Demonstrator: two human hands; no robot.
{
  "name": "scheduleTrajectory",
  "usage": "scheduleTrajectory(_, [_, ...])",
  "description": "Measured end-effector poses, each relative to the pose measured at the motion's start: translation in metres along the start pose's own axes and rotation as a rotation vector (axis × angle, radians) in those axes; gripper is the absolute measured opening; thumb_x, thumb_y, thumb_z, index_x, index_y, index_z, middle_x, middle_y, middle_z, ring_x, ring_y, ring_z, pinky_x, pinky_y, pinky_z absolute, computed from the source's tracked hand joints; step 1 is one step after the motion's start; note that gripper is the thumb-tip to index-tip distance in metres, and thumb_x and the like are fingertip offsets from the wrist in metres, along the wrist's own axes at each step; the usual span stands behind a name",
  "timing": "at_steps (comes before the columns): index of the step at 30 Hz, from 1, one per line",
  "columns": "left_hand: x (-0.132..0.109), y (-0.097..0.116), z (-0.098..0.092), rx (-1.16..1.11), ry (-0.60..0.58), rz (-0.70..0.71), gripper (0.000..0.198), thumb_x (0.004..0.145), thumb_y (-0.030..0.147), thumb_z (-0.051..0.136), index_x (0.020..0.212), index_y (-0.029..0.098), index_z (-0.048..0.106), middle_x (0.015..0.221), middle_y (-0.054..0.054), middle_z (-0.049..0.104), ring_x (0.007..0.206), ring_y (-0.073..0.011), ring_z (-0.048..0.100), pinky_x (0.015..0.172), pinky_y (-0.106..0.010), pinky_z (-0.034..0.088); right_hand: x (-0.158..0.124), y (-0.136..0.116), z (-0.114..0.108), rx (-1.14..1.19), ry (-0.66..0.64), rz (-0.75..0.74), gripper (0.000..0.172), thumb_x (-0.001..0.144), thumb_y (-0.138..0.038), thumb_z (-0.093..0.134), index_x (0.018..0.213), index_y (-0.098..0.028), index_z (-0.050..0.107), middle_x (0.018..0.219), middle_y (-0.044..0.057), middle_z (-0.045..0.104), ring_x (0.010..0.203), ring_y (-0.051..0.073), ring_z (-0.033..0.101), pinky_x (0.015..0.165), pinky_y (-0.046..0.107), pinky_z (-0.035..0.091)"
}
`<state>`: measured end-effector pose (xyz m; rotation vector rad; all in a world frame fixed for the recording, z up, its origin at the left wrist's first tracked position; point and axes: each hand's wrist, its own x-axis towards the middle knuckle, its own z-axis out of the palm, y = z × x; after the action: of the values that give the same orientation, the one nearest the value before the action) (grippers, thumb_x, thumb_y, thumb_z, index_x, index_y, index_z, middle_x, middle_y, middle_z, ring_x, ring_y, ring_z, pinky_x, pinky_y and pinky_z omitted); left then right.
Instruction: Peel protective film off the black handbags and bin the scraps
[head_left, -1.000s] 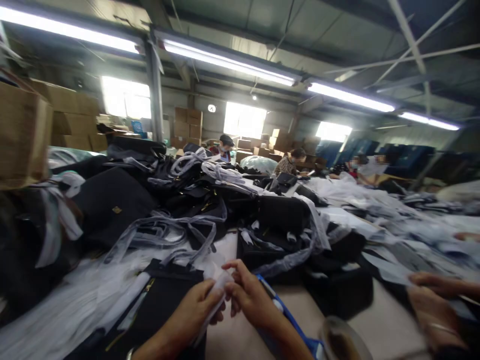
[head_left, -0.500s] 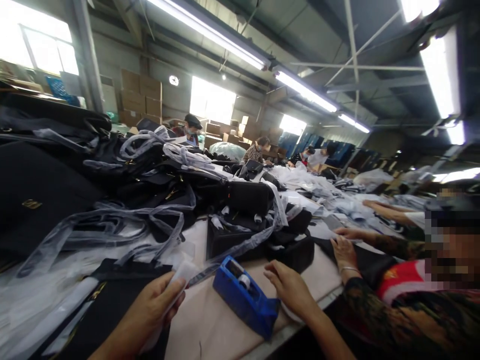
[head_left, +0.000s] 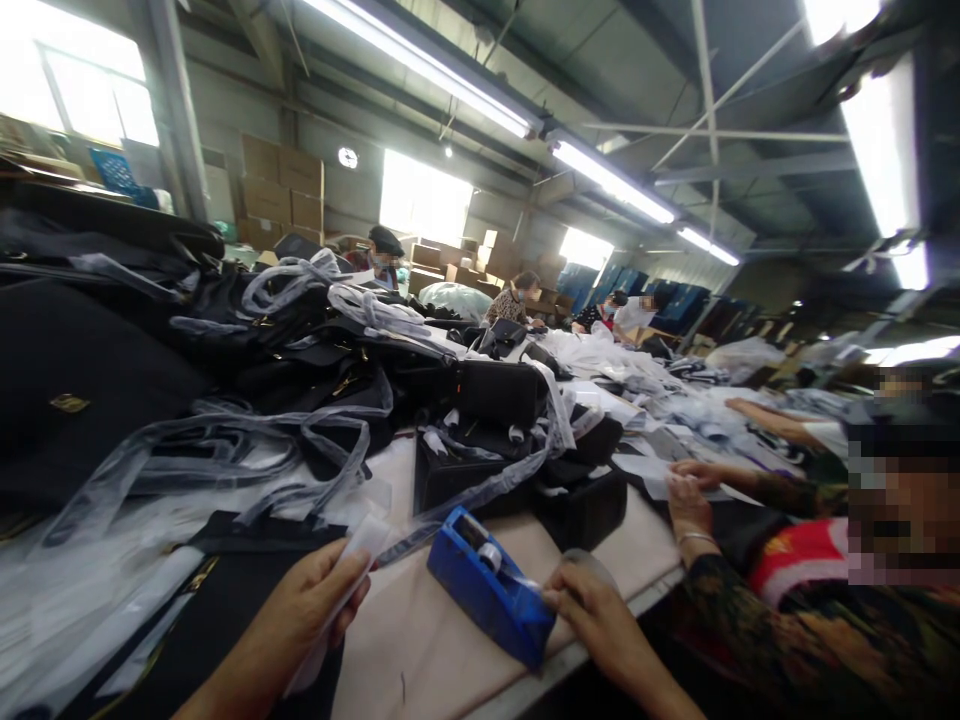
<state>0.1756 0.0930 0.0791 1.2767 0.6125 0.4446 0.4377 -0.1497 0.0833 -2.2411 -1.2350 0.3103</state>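
My left hand (head_left: 322, 595) is closed around a folded strip of white, translucent wrapping sheet (head_left: 366, 548), thumb on top. Beneath that hand lies a black bag (head_left: 247, 570) with a gold zip, partly covered by my forearm. To its right a blue tape dispenser (head_left: 491, 590) stands on the table. At the dispenser's near end, my right hand (head_left: 592, 610) pinches the end of a clear tape (head_left: 521, 578) that stretches from the roll. A plastic-wrapped strap (head_left: 480, 495) runs along the table behind the dispenser.
Black bags with wrapped straps (head_left: 330, 350) are heaped at the left and back. More black bags (head_left: 517, 450) sit behind the dispenser. At the right, a co-worker's hands (head_left: 690, 495) handle a white sheet (head_left: 645, 474). The table edge (head_left: 547, 680) runs below my right hand.
My right hand has come down and closed at the dispenser's end, and tape now stretches to its fingers. My left hand has barely moved and keeps the white sheet.
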Motion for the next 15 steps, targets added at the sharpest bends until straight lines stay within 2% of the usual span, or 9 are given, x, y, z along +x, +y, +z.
scheduleTrajectory(2, [0.001,0.000,0.001,-0.005,0.004,0.004,0.046,0.080,0.060,0.060,0.079,0.014,0.057,0.058,0.006,0.048,0.042,-0.0038,0.035,0.040,-0.015,0.025,-0.009,0.001,0.001,0.011,0.003,0.031,0.021,0.089,-0.035,0.054,0.076,-0.023,0.064,0.080,0.002,0.065,0.083,0.022,0.059,0.075,0.032,0.041])
scheduleTrajectory(7, [0.002,0.000,0.002,0.003,0.003,-0.007,0.047,0.078,0.061,0.061,0.079,0.014,0.057,0.058,0.006,0.049,0.042,-0.0041,0.035,0.039,-0.015,0.025,-0.021,0.022,0.007,0.049,-0.025,0.219,0.027,0.088,-0.040,0.050,0.071,-0.022,0.060,0.063,0.001,0.059,0.062,0.020,0.057,0.060,0.032,0.039])
scheduleTrajectory(10, [0.000,0.001,0.002,-0.016,0.005,-0.015,0.046,0.078,0.060,0.062,0.079,0.015,0.058,0.058,0.006,0.049,0.041,-0.0042,0.036,0.040,-0.015,0.025,-0.023,0.035,0.012,0.089,-0.013,0.267,0.030,0.087,-0.044,0.049,0.069,-0.021,0.059,0.060,0.001,0.058,0.059,0.020,0.057,0.059,0.033,0.038])
scheduleTrajectory(15, [-0.003,0.006,0.004,-0.017,0.012,-0.036,0.044,0.076,0.058,0.064,0.079,0.014,0.059,0.059,0.006,0.050,0.042,-0.0045,0.037,0.041,-0.015,0.025,-0.022,0.054,0.025,0.372,-0.006,0.287,0.038,0.079,-0.056,0.057,0.069,-0.020,0.059,0.060,0.000,0.057,0.056,0.017,0.054,0.057,0.030,0.038])
